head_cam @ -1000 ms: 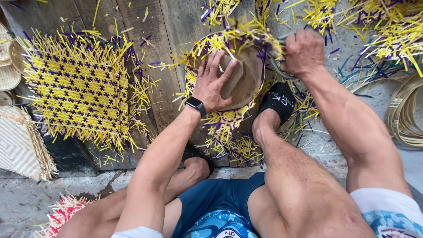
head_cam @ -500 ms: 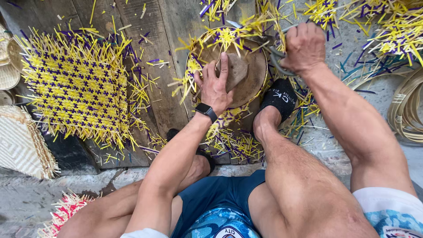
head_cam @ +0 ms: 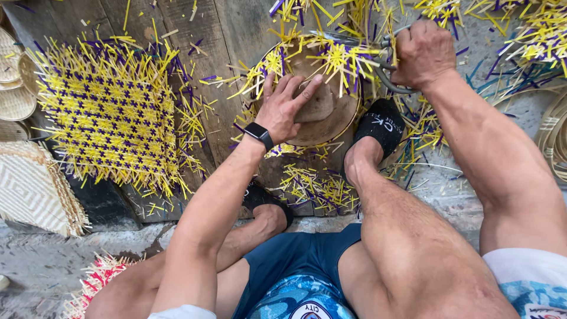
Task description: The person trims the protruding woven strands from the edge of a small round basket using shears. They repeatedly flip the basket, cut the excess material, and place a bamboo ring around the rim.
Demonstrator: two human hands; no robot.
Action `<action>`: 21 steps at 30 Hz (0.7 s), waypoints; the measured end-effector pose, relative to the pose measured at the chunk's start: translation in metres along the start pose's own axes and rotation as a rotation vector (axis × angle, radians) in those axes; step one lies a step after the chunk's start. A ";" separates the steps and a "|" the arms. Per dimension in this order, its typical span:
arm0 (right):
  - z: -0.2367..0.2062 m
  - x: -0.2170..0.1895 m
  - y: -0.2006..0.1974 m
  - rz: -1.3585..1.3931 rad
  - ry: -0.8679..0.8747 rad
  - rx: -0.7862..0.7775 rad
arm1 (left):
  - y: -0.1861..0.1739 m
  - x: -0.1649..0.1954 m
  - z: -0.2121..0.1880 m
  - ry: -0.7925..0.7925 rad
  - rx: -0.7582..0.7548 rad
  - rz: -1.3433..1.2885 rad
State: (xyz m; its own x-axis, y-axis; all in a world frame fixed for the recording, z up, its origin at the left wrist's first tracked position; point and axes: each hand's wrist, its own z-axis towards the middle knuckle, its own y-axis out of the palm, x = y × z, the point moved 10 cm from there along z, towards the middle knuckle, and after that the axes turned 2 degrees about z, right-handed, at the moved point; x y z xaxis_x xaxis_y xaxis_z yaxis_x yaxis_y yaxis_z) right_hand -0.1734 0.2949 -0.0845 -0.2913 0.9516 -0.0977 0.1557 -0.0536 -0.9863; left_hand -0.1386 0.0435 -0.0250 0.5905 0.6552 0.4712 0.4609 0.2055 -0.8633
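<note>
My left hand (head_cam: 287,106), with a black watch on its wrist, presses flat with spread fingers on a round brown wooden form (head_cam: 331,115). The form lies on a yellow and purple woven piece (head_cam: 283,65) whose loose strip ends stick out around it. My right hand (head_cam: 422,53) is closed on the handles of metal shears (head_cam: 384,59) at the form's far right edge, among the strip ends. My foot in a black slipper (head_cam: 380,125) rests against the form's right side.
A flat yellow and purple woven mat (head_cam: 112,115) lies to the left on wooden planks (head_cam: 177,26). Pale woven items (head_cam: 26,183) sit at the left edge, coiled rings (head_cam: 552,139) at the right. Cut strip scraps (head_cam: 313,186) litter the floor. A red and white woven piece (head_cam: 97,277) lies lower left.
My left hand has turned slightly on the form, fingers pointing more to the right. My right hand with the shears has shifted along the form's far edge.
</note>
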 end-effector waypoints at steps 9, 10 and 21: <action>0.006 -0.028 -0.023 -0.233 -0.030 0.251 | 0.006 -0.002 0.009 0.042 -0.157 0.016; 0.008 -0.021 -0.008 -0.144 -0.025 0.131 | 0.000 0.002 0.009 0.062 -0.108 0.124; 0.000 -0.015 -0.020 -0.145 -0.038 0.163 | 0.019 -0.011 -0.026 -1.206 0.614 -0.191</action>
State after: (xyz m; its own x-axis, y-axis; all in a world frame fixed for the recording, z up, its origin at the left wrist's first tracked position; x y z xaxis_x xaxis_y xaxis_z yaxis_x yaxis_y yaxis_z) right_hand -0.1726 0.2817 -0.0630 -0.3350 0.9412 0.0444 -0.0443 0.0313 -0.9985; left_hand -0.1189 0.0210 -0.0421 -0.5334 0.7372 0.4148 -0.0824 0.4427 -0.8929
